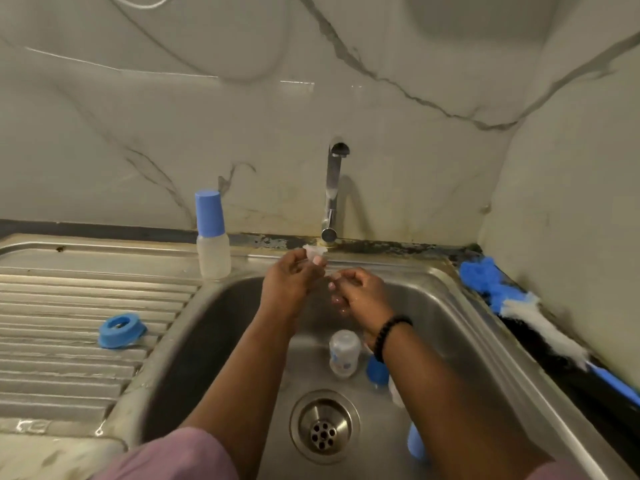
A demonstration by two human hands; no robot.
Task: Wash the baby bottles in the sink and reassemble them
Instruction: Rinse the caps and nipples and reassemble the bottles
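Under the tap (331, 188) at the sink's (450, 306) 12 o'clock, the left hand (287, 282) pinches a clear teat (314, 252) while the right hand (360, 294), fingers curled, seems empty; rinsing inside and out would serve best, with one bottle (344, 353) lying near the drain.

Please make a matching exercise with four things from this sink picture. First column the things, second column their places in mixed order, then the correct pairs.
Things:
1. capped bottle
2. blue ring
3. open bottle
4. bottle brush

Places:
A. lying in the sink basin, above the drain
B. on the ribbed draining board
C. upright on the sink's back rim, left of the tap
D. on the dark counter right of the sink

Pairs: 1-C, 2-B, 3-A, 4-D
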